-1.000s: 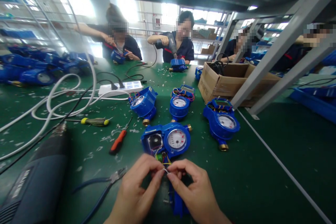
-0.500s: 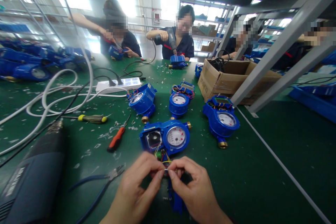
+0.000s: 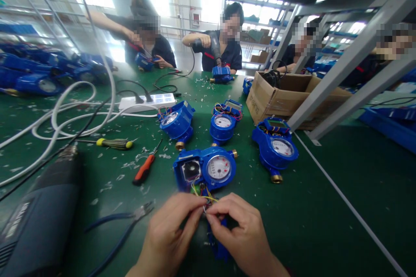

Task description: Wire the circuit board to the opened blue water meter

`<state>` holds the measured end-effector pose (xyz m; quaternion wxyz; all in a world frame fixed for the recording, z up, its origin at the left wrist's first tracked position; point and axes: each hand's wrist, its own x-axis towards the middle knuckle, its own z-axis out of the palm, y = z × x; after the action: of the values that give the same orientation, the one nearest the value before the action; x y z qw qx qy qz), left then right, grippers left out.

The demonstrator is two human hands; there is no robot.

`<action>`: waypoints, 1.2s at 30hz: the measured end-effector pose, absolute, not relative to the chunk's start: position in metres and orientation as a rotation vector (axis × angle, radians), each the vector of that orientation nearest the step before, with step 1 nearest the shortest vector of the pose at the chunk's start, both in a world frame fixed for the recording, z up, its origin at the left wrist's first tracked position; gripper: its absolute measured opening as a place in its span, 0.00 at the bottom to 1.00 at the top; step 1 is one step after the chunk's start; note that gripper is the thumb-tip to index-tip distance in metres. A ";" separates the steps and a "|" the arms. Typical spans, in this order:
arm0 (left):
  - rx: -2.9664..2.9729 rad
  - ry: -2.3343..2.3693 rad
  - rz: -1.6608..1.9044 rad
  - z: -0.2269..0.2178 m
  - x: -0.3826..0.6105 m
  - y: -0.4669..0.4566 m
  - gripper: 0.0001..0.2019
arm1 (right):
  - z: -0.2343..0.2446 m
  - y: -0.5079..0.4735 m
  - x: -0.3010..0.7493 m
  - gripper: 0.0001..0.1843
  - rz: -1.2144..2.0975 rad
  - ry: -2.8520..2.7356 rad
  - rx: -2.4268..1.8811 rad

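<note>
My left hand (image 3: 177, 225) and my right hand (image 3: 238, 227) meet in front of me, both closed in a fingertip pinch. Between the fingertips are thin wires (image 3: 212, 199), with a small whitish bit showing; its kind is too small to tell. Yellow wires lead back to an open blue water meter (image 3: 219, 168), which lies just beyond my fingers with its dial up and a square compartment on the left. Under my right hand is a blue plastic part (image 3: 221, 246), largely covered by the hand.
Left lie cutting pliers (image 3: 130, 220), an orange screwdriver (image 3: 144, 169), a yellow-black screwdriver (image 3: 115, 143) and a heat gun (image 3: 42, 212). Three more meters stand behind, near a power strip (image 3: 147, 103) and a cardboard box (image 3: 286, 99). Co-workers sit opposite; one holds a heat gun over a meter.
My fingertips have shifted slightly, and the whitish bit between them has tilted. The yellow wires now arch more visibly above my fingers. The view has moved a little.
</note>
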<state>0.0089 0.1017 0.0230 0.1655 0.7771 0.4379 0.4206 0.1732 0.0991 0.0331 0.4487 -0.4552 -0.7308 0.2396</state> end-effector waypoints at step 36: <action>2.235 1.217 1.095 0.026 0.012 0.101 0.06 | 0.023 0.095 0.171 0.06 0.328 -1.813 -1.203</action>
<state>0.0123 0.1006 0.0260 0.1848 0.7928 0.4317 0.3885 0.1711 0.0954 0.0230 0.4533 -0.4873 -0.7344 0.1329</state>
